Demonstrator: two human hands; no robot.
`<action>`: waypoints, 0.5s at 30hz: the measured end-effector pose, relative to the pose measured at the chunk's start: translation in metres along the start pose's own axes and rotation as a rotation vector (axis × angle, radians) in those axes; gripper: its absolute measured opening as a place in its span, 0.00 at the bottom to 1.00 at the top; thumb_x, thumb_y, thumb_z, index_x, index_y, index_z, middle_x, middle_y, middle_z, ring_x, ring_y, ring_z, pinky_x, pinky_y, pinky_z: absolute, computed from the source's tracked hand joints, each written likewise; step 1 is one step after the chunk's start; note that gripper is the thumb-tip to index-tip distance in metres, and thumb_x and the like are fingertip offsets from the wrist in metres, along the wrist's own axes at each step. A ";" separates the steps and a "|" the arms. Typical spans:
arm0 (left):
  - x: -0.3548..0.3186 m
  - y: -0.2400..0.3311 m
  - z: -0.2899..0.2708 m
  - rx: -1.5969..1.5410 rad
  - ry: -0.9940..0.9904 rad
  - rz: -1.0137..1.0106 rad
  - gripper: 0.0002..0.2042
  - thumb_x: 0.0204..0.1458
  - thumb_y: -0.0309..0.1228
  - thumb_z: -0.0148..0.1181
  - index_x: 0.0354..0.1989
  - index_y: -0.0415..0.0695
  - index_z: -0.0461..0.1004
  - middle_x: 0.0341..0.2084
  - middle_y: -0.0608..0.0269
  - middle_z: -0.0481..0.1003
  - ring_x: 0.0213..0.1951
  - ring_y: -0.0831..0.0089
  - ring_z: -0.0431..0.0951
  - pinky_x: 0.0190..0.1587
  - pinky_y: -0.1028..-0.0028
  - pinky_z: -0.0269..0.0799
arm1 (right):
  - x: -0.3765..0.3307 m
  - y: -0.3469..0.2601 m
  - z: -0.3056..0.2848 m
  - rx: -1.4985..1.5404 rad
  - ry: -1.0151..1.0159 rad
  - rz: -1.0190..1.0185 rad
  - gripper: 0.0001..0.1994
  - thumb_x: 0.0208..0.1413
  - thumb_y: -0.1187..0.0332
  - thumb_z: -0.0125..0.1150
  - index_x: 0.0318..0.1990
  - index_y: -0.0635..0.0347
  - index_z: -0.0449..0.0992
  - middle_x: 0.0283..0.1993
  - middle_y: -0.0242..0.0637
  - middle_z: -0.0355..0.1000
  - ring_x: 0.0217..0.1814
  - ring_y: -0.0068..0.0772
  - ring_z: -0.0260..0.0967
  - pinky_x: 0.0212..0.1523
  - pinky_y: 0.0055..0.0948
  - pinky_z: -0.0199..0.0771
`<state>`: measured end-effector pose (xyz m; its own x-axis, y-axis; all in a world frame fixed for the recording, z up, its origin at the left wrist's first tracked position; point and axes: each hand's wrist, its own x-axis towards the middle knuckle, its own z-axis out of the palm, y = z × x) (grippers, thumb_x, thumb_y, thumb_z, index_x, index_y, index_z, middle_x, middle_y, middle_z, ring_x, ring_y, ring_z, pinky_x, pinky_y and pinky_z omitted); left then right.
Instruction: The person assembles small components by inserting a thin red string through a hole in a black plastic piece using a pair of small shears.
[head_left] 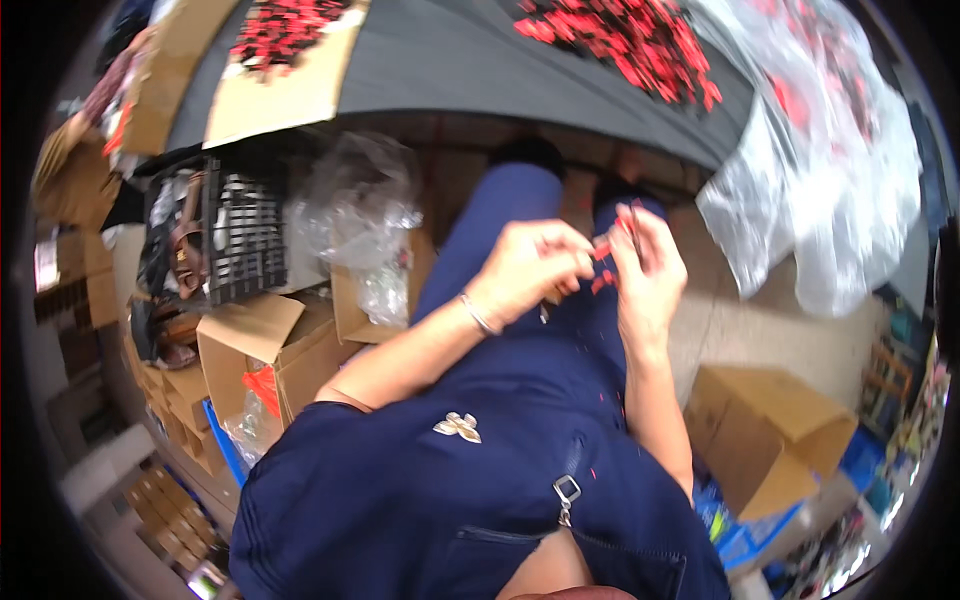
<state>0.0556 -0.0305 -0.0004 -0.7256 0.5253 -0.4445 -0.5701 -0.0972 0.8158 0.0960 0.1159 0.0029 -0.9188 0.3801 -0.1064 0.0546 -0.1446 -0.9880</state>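
Above my lap, my left hand (530, 268) is closed in a pinch at one end of a small red piece (601, 249). My right hand (648, 272) is closed too, its thumb and fingers around the other side of the small red pieces. A thin dark item (635, 222) shows between the right fingertips; blur hides what it is. Another red bit (603, 281) hangs between the two hands. Beyond them, a black-covered table (440, 70) bears a heap of red and black small pieces (640, 45).
A second red and black heap (285, 35) lies on a cardboard sheet (270, 105). Clear plastic bags (820, 190) hang over the table's right side. Left stand a black crate (248, 235) and an open carton (300, 350); a cardboard box (765, 430) is at right.
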 end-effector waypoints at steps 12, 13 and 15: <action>0.020 0.051 -0.048 0.108 0.138 0.270 0.04 0.50 0.26 0.57 0.29 0.39 0.75 0.24 0.64 0.75 0.24 0.81 0.74 0.29 0.81 0.72 | 0.012 -0.002 0.006 -0.090 0.004 -0.016 0.18 0.55 0.78 0.57 0.54 0.63 0.66 0.34 0.30 0.71 0.36 0.16 0.67 0.39 0.16 0.67; 0.028 0.070 -0.062 0.111 0.211 0.335 0.03 0.50 0.25 0.56 0.28 0.39 0.74 0.22 0.66 0.74 0.22 0.83 0.73 0.26 0.82 0.70 | 0.014 0.000 0.005 -0.100 0.028 -0.024 0.19 0.55 0.78 0.56 0.54 0.63 0.66 0.34 0.30 0.71 0.37 0.17 0.67 0.40 0.16 0.67; 0.041 0.117 -0.093 0.068 0.316 0.496 0.03 0.50 0.25 0.56 0.31 0.39 0.73 0.22 0.65 0.74 0.22 0.82 0.72 0.26 0.81 0.68 | 0.017 -0.002 0.002 -0.079 0.034 0.007 0.18 0.55 0.79 0.56 0.54 0.64 0.66 0.34 0.30 0.69 0.39 0.18 0.68 0.42 0.17 0.68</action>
<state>-0.0766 -0.0991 0.0426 -0.9848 0.1522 -0.0837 -0.1146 -0.2072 0.9715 0.0798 0.1208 0.0030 -0.9047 0.4101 -0.1154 0.0924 -0.0756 -0.9928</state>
